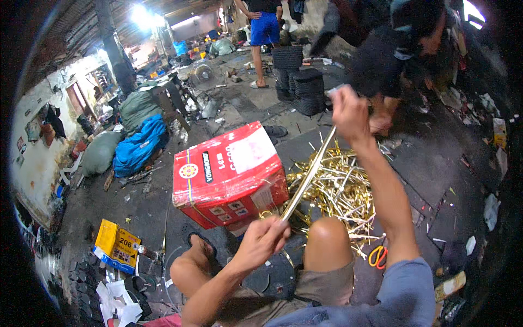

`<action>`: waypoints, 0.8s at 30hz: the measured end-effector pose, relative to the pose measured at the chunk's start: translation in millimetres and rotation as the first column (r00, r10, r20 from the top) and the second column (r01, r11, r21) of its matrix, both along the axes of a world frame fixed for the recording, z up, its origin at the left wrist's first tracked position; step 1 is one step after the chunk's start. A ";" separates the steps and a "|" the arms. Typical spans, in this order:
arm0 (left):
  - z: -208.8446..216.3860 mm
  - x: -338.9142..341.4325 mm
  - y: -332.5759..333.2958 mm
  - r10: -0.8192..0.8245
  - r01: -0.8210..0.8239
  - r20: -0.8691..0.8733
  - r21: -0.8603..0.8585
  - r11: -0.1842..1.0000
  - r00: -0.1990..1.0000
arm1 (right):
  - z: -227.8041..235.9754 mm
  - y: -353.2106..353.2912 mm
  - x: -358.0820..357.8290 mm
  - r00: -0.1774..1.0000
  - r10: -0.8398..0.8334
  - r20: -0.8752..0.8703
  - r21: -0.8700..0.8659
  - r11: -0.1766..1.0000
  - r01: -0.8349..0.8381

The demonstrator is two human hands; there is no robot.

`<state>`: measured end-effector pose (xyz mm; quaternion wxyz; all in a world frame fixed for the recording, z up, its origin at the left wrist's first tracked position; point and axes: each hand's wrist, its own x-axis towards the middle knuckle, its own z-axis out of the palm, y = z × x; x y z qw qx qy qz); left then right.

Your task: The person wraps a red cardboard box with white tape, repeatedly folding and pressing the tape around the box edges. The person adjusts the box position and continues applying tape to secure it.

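Note:
A narrow gold-and-white strip [309, 179] is stretched slantwise between my two hands, above my knees. My left hand [263, 240] pinches its lower end in front of the red box. Higher up and to the right, my right hand [350, 113] is closed on the upper end, with the arm raised. Under the strip lies a loose pile of gold and white strips [348, 199] on the dark floor. The red cardboard box [229, 188] stands just left of the pile. Orange-handled scissors [377, 256] rest beside my right elbow.
A yellow-and-blue carton [116, 246] and white paper scraps [119, 302] lie at the left. Black stacked pieces [308, 91] stand ahead, near a person in blue shorts [265, 29] and another in dark clothes [381, 52]. Green sacks [102, 151] and a blue sack [140, 146] sit farther left.

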<state>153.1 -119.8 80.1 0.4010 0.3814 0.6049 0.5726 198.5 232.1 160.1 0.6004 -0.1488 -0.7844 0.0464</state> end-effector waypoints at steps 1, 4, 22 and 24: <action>-12.1 6.3 -26.6 0.022 -0.023 -0.002 -0.070 0.997 1.000 | 12.0 13.2 -1.7 0.993 -0.104 0.064 -0.161 0.980 0.113; -46.9 31.1 -76.6 0.047 -0.041 0.058 -0.095 0.995 0.997 | 14.4 62.4 -1.1 0.970 -0.189 0.156 -0.206 0.954 0.219; -9.7 -0.2 -121.6 0.748 -0.831 -0.540 0.147 0.536 0.387 | -97.9 104.4 2.8 0.880 0.032 0.474 -0.382 0.908 0.172; 8.1 -14.0 -120.4 0.836 -0.833 -0.224 0.135 0.536 0.502 | -129.7 97.1 8.6 0.874 0.123 0.469 -0.538 0.825 0.172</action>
